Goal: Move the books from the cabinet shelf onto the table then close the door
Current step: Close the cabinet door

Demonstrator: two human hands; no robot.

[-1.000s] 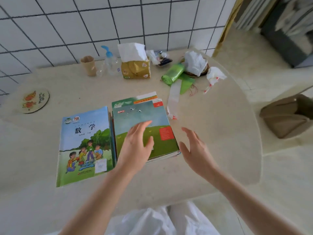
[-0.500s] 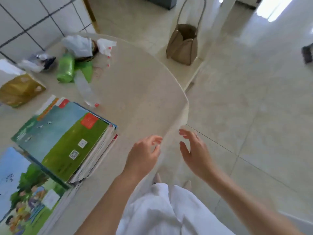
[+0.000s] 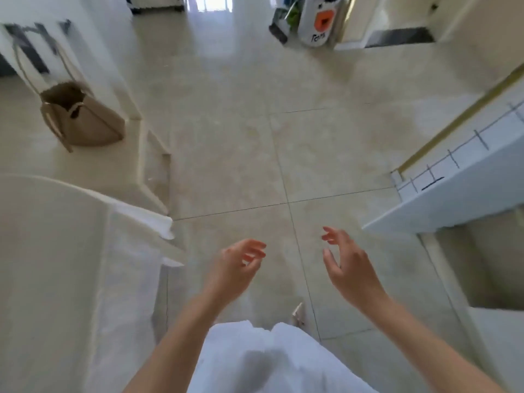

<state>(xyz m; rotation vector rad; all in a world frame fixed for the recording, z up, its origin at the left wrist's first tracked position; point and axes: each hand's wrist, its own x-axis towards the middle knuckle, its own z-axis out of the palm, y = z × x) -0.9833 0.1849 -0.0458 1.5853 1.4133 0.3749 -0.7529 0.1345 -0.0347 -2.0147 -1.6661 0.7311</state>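
Beige stone of the table [image 3: 51, 251] fills the left edge of the head view, its rounded rim curving in toward the middle. No books show on the part in view. A tan bag [image 3: 82, 120] stands on the floor beyond the table's far edge.

Both hands hang over the pale floor tiles [image 3: 232, 137], clear of the table's rim and touching nothing. Left hand [image 3: 235, 268]: fingers loosely curled, holding nothing. Right hand [image 3: 348, 265]: fingers spread and slightly bent, likewise holding nothing. The hands are apart, palms roughly facing each other.

At the right edge a white tiled ledge [image 3: 453, 182] runs diagonally from lower left to upper right, with a shadowed recess [image 3: 487, 268] under it. Judgement: this may be the cabinet side, but neither a door nor a shelf of books can be made out. If so, the target lies to the right of the fingers and the right hand is nearer to it.

Compared with the frame half a second ago, the stacked books and the clutter at the table's back edge have left the view. The bag has passed from upper centre to upper left. The table has shrunk to the left margin, consistent with a turn to the right. The hands remain empty, now slightly wider apart.
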